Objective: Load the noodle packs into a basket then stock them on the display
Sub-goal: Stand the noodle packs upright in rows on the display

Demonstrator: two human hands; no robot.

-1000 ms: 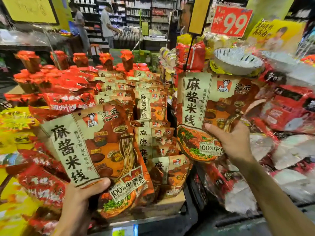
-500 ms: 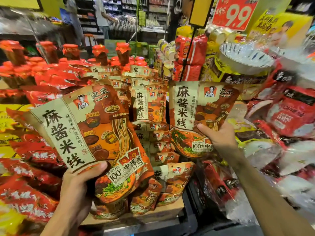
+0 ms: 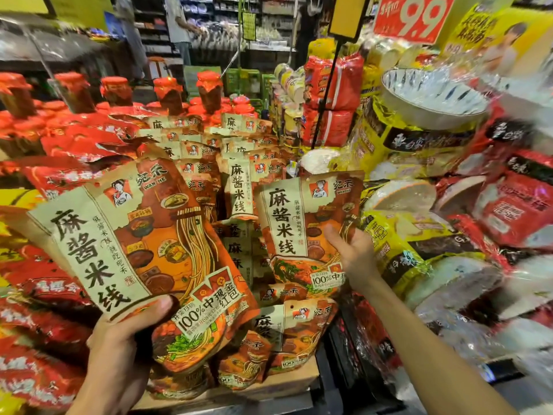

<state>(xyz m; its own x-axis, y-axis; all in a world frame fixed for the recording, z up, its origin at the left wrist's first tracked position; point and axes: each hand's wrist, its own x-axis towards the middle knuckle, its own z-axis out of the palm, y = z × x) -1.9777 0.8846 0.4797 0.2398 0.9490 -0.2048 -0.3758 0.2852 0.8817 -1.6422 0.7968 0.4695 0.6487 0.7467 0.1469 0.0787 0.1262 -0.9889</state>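
1. Left hand (image 3: pixel 119 351), lower left of the frame, grips a tilted orange noodle pack (image 3: pixel 143 259) by its bottom edge, thumb across the front.
2. Right hand (image 3: pixel 356 259), right of centre, clasps a second noodle pack (image 3: pixel 302 232) upright by its right edge.
3. Behind both, stocked packs (image 3: pixel 239 187) fill the centre display, with red-capped jars (image 3: pixel 209 88) at the upper left.

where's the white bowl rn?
Head view, upper right: the bowl sits tilted atop the yellow packs, below the red 9.9 price sign and right of the stacked red bags.
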